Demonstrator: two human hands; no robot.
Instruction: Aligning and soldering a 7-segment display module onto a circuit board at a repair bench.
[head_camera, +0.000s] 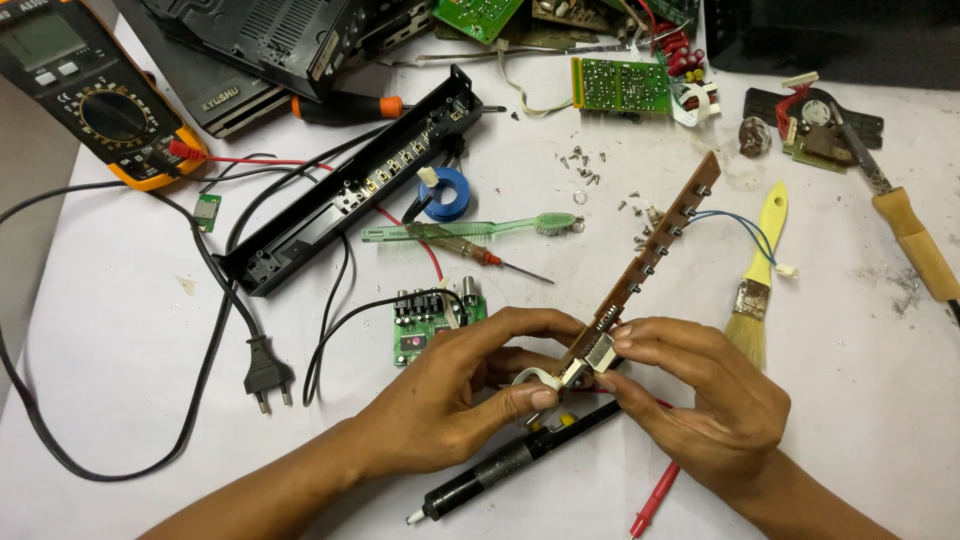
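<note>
The long strip board (650, 262) rises from between the fingers (545, 397) of both hands, slanting away to the upper right. Under the fingers, on the counter (120, 330), lies the desoldering pump (505, 465), with a probe (652, 500) just right of it. Left of the fingers sits a small board with sockets (430, 318), and further left a mains plug (264, 372). Right of the fingers lies a paintbrush (757, 285). Behind them lie a toothbrush (480, 229), a screwdriver (495, 260) and loose screws (580, 165); far behind to the left, a multimeter (95, 95).
</note>
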